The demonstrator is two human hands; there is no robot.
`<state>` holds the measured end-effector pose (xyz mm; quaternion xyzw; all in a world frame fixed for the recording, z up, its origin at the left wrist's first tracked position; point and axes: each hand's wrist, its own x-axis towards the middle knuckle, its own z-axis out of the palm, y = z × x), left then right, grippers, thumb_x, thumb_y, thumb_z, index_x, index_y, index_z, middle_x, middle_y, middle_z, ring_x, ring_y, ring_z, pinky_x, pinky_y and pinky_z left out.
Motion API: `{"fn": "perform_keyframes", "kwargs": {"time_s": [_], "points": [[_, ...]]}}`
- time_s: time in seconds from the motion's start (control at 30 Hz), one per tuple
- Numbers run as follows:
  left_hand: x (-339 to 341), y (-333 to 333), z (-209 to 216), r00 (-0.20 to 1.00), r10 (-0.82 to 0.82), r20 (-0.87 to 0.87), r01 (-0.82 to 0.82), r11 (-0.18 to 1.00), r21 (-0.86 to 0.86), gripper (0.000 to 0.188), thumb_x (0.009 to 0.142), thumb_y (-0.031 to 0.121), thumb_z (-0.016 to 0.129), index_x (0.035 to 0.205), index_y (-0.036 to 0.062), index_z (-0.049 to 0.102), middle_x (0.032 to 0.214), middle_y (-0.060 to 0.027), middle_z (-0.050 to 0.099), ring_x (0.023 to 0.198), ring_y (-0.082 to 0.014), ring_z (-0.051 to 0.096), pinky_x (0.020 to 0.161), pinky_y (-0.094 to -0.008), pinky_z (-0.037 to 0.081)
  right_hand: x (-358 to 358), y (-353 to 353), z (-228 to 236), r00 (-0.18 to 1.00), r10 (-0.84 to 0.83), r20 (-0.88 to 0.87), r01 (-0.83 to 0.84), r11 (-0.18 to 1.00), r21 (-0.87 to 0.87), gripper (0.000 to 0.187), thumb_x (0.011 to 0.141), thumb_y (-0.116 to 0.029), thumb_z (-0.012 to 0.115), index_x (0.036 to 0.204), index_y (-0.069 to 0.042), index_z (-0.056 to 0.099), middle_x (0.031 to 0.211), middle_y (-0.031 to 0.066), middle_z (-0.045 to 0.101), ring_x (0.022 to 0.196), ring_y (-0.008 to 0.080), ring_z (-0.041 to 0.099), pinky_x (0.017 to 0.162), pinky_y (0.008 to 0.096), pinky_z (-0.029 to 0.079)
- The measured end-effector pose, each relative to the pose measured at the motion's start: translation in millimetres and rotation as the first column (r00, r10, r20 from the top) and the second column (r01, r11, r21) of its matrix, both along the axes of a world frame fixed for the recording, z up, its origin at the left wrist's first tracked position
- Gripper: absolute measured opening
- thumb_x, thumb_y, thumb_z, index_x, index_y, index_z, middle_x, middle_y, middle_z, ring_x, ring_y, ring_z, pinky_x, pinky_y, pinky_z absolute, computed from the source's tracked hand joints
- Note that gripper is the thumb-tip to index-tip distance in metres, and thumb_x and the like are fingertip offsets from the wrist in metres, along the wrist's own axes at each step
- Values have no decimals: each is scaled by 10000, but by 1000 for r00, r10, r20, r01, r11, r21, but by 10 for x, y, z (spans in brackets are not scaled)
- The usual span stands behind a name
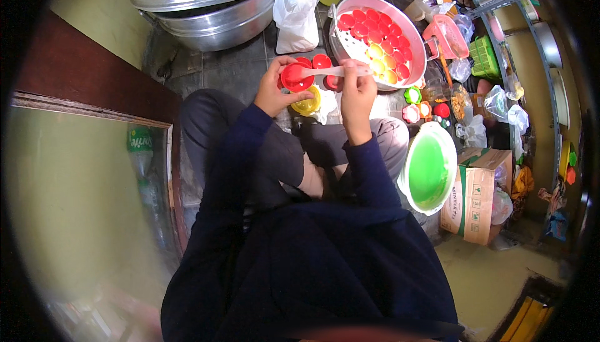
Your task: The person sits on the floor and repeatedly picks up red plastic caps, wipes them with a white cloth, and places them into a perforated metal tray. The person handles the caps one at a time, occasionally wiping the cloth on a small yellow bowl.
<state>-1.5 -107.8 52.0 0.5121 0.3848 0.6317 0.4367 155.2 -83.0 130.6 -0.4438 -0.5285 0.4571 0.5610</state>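
My left hand (274, 89) is closed around the rim of a small red cup (304, 84), tilted toward me. My right hand (358, 99) grips a utensil by its pale handle (334, 72). Its far end reaches to the red cup; whether it is a brush or a spoon I cannot tell. Just below the cup stands a small yellow bowl (306, 105), partly covered by my left fingers. Another red cup (322, 61) sits on the floor beyond my hands. A white cloth or bag (326, 105) lies beside the yellow bowl.
Ahead to the right, a round metal pan (417, 73) holds several red and yellow cups. A white basin of green liquid (431, 170) stands by my right knee, with a cardboard box (478, 198) beyond. A large lidded pot (215, 26) and a plastic bag (297, 14) are at the back.
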Motion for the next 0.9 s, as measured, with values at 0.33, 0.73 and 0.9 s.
{"fn": "perform_keyframes", "kwargs": {"time_s": [0.33, 0.73, 0.9], "points": [[-77, -43, 97, 881, -232, 413, 298, 949, -101, 712, 693, 206, 840, 1257, 22, 446, 1136, -96, 609, 1038, -167, 595, 943, -301, 465, -14, -110, 119, 998, -42, 52, 30, 975, 222, 178, 957, -153, 531, 890, 5, 580, 759, 53, 607, 632, 79, 563, 571, 240, 448], [-191, 116, -188, 863, 132, -487, -223, 966, -134, 613, 678, 276, 837, 1152, 55, 517, 1086, -113, 577, 1030, -221, 566, 907, -347, 458, 220, -10, -131, 892, -242, 383, 57, 899, 434, 85, 902, -85, 571, 927, -8, 597, 815, 121, 645, 630, 194, 624, 541, 275, 482], [-397, 572, -595, 542, 142, -828, -400, 910, -105, 653, 581, 360, 854, 1085, 62, 564, 1057, -168, 575, 996, -339, 556, 888, -408, 456, 180, -6, -882, 811, -68, 581, -35, 986, 164, 127, 901, -136, 549, 961, -24, 555, 845, 210, 634, 761, 385, 631, 653, 428, 491]]}}
